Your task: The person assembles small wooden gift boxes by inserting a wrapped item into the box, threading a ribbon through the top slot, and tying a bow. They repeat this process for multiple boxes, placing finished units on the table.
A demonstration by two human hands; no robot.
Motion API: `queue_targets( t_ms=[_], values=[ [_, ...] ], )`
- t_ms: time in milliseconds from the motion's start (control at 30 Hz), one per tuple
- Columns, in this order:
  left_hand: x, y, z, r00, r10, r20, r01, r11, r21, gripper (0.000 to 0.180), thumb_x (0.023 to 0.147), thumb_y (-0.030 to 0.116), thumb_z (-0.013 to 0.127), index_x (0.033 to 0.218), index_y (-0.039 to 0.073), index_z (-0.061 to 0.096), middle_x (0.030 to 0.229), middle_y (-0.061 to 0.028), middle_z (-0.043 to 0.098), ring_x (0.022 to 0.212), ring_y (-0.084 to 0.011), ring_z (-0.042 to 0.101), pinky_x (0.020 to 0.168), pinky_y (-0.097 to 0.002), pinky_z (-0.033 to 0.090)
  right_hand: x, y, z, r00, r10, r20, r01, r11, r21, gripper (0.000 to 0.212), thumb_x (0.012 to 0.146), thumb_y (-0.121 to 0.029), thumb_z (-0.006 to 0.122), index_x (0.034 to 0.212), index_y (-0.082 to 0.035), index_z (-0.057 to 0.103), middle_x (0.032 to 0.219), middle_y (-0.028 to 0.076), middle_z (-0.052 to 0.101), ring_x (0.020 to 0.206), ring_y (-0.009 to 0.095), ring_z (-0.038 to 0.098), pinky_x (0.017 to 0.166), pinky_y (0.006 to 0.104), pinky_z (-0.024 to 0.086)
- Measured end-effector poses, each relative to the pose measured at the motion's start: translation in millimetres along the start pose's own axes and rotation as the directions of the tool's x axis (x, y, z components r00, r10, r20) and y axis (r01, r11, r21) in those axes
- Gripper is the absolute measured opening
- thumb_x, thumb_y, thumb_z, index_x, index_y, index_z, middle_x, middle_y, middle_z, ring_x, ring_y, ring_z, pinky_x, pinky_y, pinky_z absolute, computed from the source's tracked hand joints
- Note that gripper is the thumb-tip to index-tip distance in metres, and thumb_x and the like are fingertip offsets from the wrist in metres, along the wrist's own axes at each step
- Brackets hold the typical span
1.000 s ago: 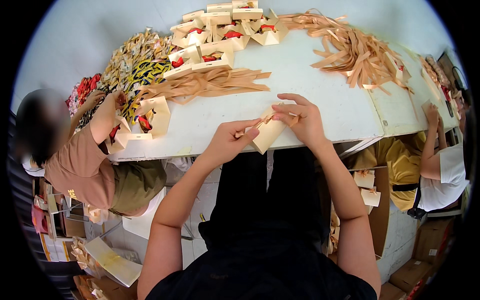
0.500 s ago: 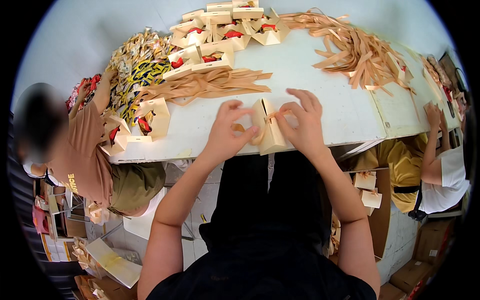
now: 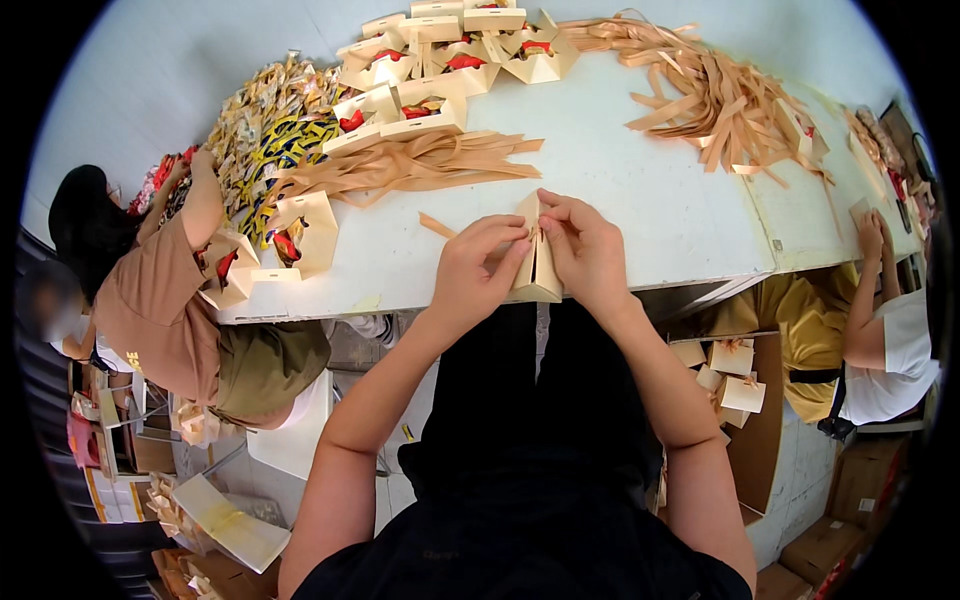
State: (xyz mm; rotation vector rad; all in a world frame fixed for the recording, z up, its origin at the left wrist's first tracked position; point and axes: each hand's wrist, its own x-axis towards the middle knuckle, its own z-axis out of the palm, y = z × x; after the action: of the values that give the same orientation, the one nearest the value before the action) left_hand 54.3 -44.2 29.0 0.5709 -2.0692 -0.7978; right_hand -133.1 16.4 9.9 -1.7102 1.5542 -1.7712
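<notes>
A small cream cardboard box (image 3: 541,278) with a sloped, peaked top stands near the front edge of the table, between my hands. My left hand (image 3: 475,262) is closed in a pinch against its left side. From behind that hand, the end of a tan satin ribbon (image 3: 436,225) sticks out to the left; the rest of the ribbon is hidden by my fingers. My right hand (image 3: 590,250) is closed on the right side and upper edge of the box, its thumb and forefinger at the top slit. A ribbon inside the right pinch cannot be made out.
Loose tan ribbons (image 3: 420,165) lie beyond my hands, with another ribbon pile (image 3: 715,100) to the right. Open filled boxes (image 3: 430,110) stand at the back beside wrapped packets (image 3: 290,135). A carton (image 3: 765,430) holds boxes below. Co-workers (image 3: 160,290) sit on both sides.
My hands have come closer together over the box, and my spread fingers have closed. A ribbon end now shows left of my left hand. The left co-worker has leaned toward the packets.
</notes>
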Motion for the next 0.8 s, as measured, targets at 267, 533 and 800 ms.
queue_targets(
  t_ms=[267, 533, 800],
  values=[
    [-1, 2, 7, 0.995, 0.102, -0.013, -0.097, 0.973, 0.209, 0.006, 0.103, 0.002, 0.070, 0.102, -0.003, 0.066, 0.122, -0.0182, 0.073, 0.100, -0.0322, 0.075, 0.087, -0.0386, 0.060, -6, -3, -1, 0.993, -0.107, -0.047, 0.101, 0.989, -0.104, 0.009, 0.103, -0.004, 0.070, 0.104, -0.001, 0.062, 0.114, 0.016, 0.077, 0.083, 0.031, 0.074, 0.071, 0.0382, 0.059],
    [-22, 18, 15, 0.996, -0.078, -0.037, 0.078, 0.997, 0.007, 0.008, 0.101, 0.003, 0.071, 0.099, -0.001, 0.064, 0.137, -0.0195, 0.068, 0.107, -0.0300, 0.073, 0.087, -0.0338, 0.058, -33, -13, -4, 0.997, 0.030, -0.066, -0.047, 0.959, -0.278, 0.009, 0.105, -0.011, 0.072, 0.105, -0.003, 0.066, 0.095, 0.012, 0.072, 0.076, 0.029, 0.071, 0.064, 0.0381, 0.055],
    [-32, 44, 10, 0.999, -0.033, -0.012, 0.034, 0.999, 0.037, 0.006, 0.104, 0.001, 0.066, 0.100, -0.002, 0.063, 0.136, -0.0184, 0.069, 0.114, -0.0320, 0.071, 0.086, -0.0326, 0.057, -25, -14, -15, 0.993, 0.108, 0.049, -0.098, 0.979, -0.180, 0.009, 0.107, -0.011, 0.070, 0.103, -0.003, 0.068, 0.091, 0.013, 0.072, 0.074, 0.028, 0.071, 0.067, 0.0375, 0.056]
  ],
)
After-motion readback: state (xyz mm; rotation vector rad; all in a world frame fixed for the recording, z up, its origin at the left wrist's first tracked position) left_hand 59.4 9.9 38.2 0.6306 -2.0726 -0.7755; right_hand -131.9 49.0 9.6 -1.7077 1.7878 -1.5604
